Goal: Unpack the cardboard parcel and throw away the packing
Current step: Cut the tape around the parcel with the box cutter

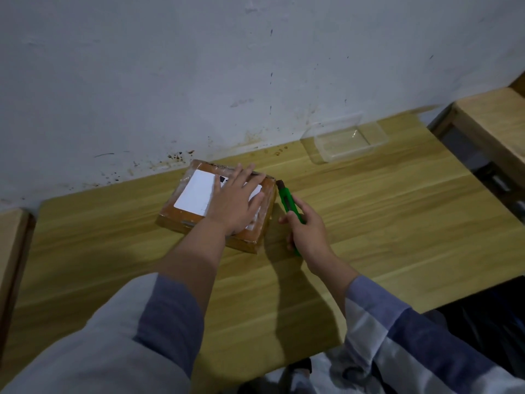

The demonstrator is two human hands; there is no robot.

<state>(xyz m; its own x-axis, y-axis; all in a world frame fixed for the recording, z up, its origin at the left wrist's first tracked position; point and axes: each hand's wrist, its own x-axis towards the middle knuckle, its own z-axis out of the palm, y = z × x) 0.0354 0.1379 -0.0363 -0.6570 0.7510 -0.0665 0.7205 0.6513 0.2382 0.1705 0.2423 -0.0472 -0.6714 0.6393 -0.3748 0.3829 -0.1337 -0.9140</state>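
Observation:
A flat brown cardboard parcel [181, 214], wrapped in clear tape and bearing a white label [196, 194], lies on the wooden table [369, 223] near the wall. My left hand [237, 201] presses flat on its top with fingers spread. My right hand [308, 231] grips a green utility knife [287, 199] just right of the parcel. The knife's dark tip sits at the parcel's far right corner.
A clear plastic container [345, 140] stands at the back right of the table against the stained white wall. Another wooden surface [494, 123] sits at the far right, and a wooden edge [11, 251] at the far left. Dark space lies below the table's right side.

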